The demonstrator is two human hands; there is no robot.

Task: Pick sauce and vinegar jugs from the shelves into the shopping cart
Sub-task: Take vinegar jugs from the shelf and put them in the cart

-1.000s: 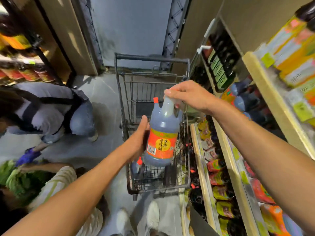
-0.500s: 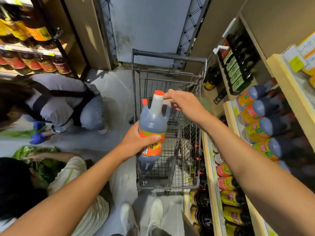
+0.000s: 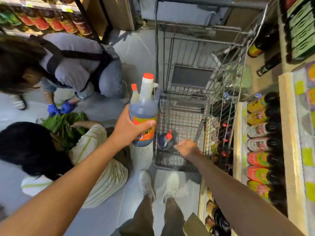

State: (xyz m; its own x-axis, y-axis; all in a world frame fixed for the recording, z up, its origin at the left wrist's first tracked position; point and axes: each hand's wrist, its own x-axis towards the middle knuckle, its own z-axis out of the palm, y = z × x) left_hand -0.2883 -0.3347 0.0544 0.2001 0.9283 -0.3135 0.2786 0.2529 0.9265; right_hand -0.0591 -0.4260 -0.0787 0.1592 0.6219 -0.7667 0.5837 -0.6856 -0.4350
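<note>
My left hand (image 3: 130, 129) grips a dark vinegar jug (image 3: 144, 109) with an orange label and red caps, upright, just left of the wire shopping cart (image 3: 202, 99) and above its left rim. A second dark jug with a red cap (image 3: 166, 141) stands in the cart's near left corner. My right hand (image 3: 186, 148) hovers low over the cart's near end, close to that jug, fingers loose and holding nothing. Shelves on the right carry rows of dark bottles (image 3: 262, 132) with coloured labels.
Two people crouch on the floor at the left, one in a grey top (image 3: 75, 65), one in a striped shirt (image 3: 95, 150), handling green vegetables (image 3: 63, 123). A shelf of red-labelled bottles (image 3: 51, 23) is at the upper left. My shoes (image 3: 158, 184) stand behind the cart.
My right hand let go of the jug's handle and dropped to the cart's near end. My left hand alone now holds the jug, which moved slightly left. The view tilted downward.
</note>
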